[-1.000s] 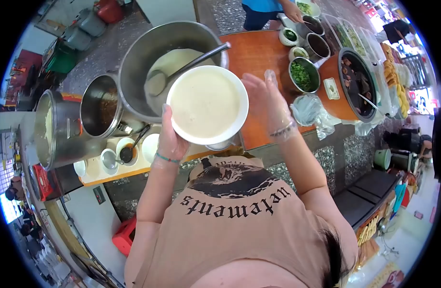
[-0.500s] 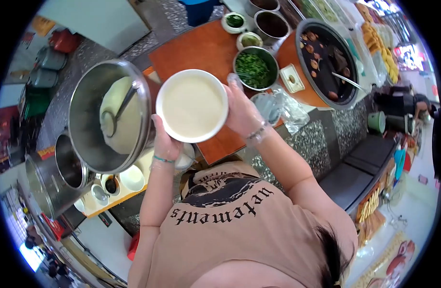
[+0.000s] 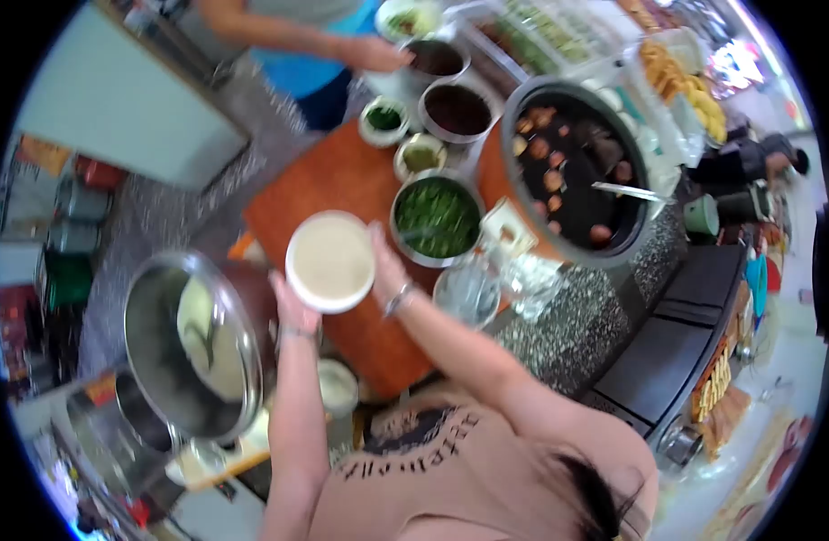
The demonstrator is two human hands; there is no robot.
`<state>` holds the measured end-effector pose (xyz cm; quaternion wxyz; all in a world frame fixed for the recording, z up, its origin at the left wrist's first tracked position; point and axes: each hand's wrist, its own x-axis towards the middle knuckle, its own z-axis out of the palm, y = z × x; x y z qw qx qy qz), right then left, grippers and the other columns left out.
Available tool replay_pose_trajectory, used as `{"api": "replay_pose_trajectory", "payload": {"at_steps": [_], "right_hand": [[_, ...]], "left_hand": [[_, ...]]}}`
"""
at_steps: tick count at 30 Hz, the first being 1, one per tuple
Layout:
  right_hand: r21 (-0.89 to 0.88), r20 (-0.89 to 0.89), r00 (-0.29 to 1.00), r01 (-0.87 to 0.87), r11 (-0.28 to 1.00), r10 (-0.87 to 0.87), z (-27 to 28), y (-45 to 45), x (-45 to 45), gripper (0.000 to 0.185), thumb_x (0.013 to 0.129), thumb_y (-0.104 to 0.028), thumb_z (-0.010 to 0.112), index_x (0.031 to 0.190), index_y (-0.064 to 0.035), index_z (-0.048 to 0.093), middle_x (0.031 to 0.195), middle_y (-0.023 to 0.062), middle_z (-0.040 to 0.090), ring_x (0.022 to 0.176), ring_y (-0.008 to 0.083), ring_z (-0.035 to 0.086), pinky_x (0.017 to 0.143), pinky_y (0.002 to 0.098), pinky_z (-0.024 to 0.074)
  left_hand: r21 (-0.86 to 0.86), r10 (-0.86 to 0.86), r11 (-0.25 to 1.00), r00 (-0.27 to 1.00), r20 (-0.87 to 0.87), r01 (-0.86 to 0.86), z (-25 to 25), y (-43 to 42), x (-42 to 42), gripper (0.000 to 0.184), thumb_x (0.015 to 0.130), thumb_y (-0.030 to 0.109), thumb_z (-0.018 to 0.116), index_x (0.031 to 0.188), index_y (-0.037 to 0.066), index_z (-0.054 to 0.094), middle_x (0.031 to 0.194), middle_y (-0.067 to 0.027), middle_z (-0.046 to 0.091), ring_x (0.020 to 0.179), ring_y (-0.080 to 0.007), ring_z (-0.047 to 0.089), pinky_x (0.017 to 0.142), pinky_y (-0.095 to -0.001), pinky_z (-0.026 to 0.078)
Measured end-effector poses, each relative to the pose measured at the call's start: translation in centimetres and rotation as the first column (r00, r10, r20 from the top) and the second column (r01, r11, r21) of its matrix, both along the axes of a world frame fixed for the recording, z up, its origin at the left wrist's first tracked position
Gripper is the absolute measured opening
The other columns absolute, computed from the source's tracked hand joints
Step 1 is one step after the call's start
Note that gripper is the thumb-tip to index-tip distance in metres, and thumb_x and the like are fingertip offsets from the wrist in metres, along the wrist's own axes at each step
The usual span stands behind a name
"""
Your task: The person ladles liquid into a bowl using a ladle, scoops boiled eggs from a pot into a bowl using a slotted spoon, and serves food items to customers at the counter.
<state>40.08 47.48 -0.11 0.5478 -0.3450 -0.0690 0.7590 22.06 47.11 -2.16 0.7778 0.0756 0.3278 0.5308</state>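
A white bowl (image 3: 331, 260) full of creamy pale liquid is held level between my two hands, over the orange-brown table top. My left hand (image 3: 297, 311) grips its left side near the bottom, and my right hand (image 3: 389, 270) grips its right side; thin clear gloves seem to cover both. To the left stands a big steel pot (image 3: 144, 334) holding similar pale liquid, with a ladle (image 3: 198, 341) in it. Close beyond my right hand is a steel bowl of chopped greens (image 3: 437, 219).
A dark pot (image 3: 644, 149) of brown broth with eggs and a metal spoon sits right. Small bowls of chopped green (image 3: 384, 117) and green paste (image 3: 421, 158) line the table (image 3: 297, 185). Another person's hand (image 3: 378, 54) reaches to a dark sauce pot (image 3: 439, 59). Crumpled plastic (image 3: 531, 279) lies nearby.
The bowl has moved away from my body, farther over the table, still in both hands. The view has shifted. Another person has come in at the top, reaching to a sauce pot.
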Motion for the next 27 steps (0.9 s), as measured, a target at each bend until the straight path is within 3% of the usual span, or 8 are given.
{"api": "replay_pose_trajectory", "payload": {"at_steps": [5, 7, 15, 18, 21, 23, 25, 27], "right_hand": [[-0.105, -0.05, 0.989, 0.134, 0.985, -0.14, -10.1, 1.0, -2.1, 0.066, 0.095, -0.054, 0.033, 0.136, -0.0017, 0.038, 0.139, 0.0085, 0.042, 0.128, 0.0178, 0.037, 0.108, 0.0307, 0.0267], [-0.151, 0.203, 0.961, 0.221, 0.964, -0.189, -5.1, 0.9, -1.6, 0.065, 0.095, -0.051, 0.035, 0.136, -0.0007, 0.037, 0.138, 0.0088, 0.042, 0.126, 0.0171, 0.039, 0.106, 0.0299, 0.0281], [-0.336, 0.259, 0.964, 0.152, 0.929, -0.063, -1.1, 1.6, -0.8, 0.071, 0.09, -0.06, 0.039, 0.139, -0.0091, 0.036, 0.137, 0.0079, 0.043, 0.121, 0.02, 0.043, 0.103, 0.0365, 0.0325], [-0.31, 0.366, 0.922, 0.251, 0.917, -0.128, -2.6, 1.7, -1.2, 0.06, 0.092, -0.056, 0.04, 0.124, -0.0052, 0.049, 0.114, 0.0083, 0.057, 0.098, 0.0179, 0.055, 0.086, 0.0351, 0.0462], [-0.201, 0.377, 0.921, 0.185, 0.962, -0.098, -7.0, 1.6, -1.8, 0.07, 0.091, -0.058, 0.04, 0.14, -0.0079, 0.032, 0.138, 0.0124, 0.041, 0.123, 0.025, 0.042, 0.103, 0.0397, 0.0319], [-0.058, 0.887, 0.46, 0.18, 0.982, -0.032, -9.8, 2.0, -2.1, 0.071, 0.092, -0.055, 0.039, 0.139, -0.0027, 0.03, 0.138, 0.02, 0.039, 0.126, 0.0318, 0.039, 0.106, 0.0404, 0.0293], [0.044, 0.968, 0.243, 0.088, 0.995, -0.064, -6.9, 1.7, -1.7, 0.064, 0.091, -0.038, 0.051, 0.136, 0.0023, 0.031, 0.138, 0.0244, 0.036, 0.126, 0.0382, 0.037, 0.105, 0.0403, 0.0309], [0.382, 0.922, 0.052, 0.03, 0.924, -0.383, -5.1, 0.6, -3.0, 0.06, 0.088, -0.028, 0.058, 0.135, 0.0006, 0.034, 0.132, 0.0236, 0.042, 0.12, 0.0375, 0.044, 0.1, 0.0404, 0.0374]], "left_hand": [[-0.073, 0.058, 0.996, 0.998, -0.028, -0.06, -2.6, 2.2, 1.2, 0.076, 0.093, 0.061, 0.011, 0.14, 0.004, 0.03, 0.143, -0.0112, 0.035, 0.131, -0.0284, 0.033, 0.109, -0.0409, 0.027], [-0.094, 0.034, 0.995, 0.997, -0.071, -0.041, -3.4, 2.5, 1.5, 0.076, 0.093, 0.06, 0.01, 0.139, 0.004, 0.032, 0.142, -0.0111, 0.037, 0.131, -0.0281, 0.035, 0.109, -0.0402, 0.027], [-0.155, 0.051, 0.983, 0.95, -0.307, -0.103, -3.9, 2.7, 2.4, 0.075, 0.094, 0.059, 0.013, 0.133, 0.003, 0.041, 0.135, -0.0111, 0.046, 0.125, -0.0266, 0.041, 0.107, -0.0378, 0.029], [-0.139, 0.079, 0.983, 0.965, -0.251, -0.117, -5.0, 2.6, 1.9, 0.072, 0.094, 0.058, 0.016, 0.132, 0.003, 0.043, 0.134, -0.0103, 0.047, 0.125, -0.0256, 0.041, 0.107, -0.0378, 0.029], [-0.119, 0.068, 0.986, 0.943, -0.326, -0.112, -6.6, 2.3, 0.5, 0.068, 0.095, 0.057, 0.019, 0.13, 0.004, 0.044, 0.133, -0.0099, 0.048, 0.124, -0.0247, 0.042, 0.107, -0.0377, 0.029], [-0.109, 0.077, 0.984, 0.883, -0.464, -0.143, -6.0, 1.1, 0.0, 0.062, 0.095, 0.055, 0.027, 0.129, 0.005, 0.044, 0.13, -0.0103, 0.049, 0.123, -0.023, 0.043, 0.105, -0.0384, 0.03], [-0.195, 0.005, 0.97, 0.822, -0.57, -0.142, -5.3, -1.0, -0.3, 0.061, 0.094, 0.055, 0.032, 0.13, 0.007, 0.042, 0.133, -0.0117, 0.046, 0.125, -0.024, 0.041, 0.104, -0.0383, 0.029], [-0.187, -0.063, 0.978, 0.712, -0.699, -0.097, -5.2, -4.7, -0.3, 0.059, 0.091, 0.057, 0.039, 0.13, 0.012, 0.041, 0.121, -0.0077, 0.047, 0.103, -0.0211, 0.048, 0.09, -0.0347, 0.037]]}}
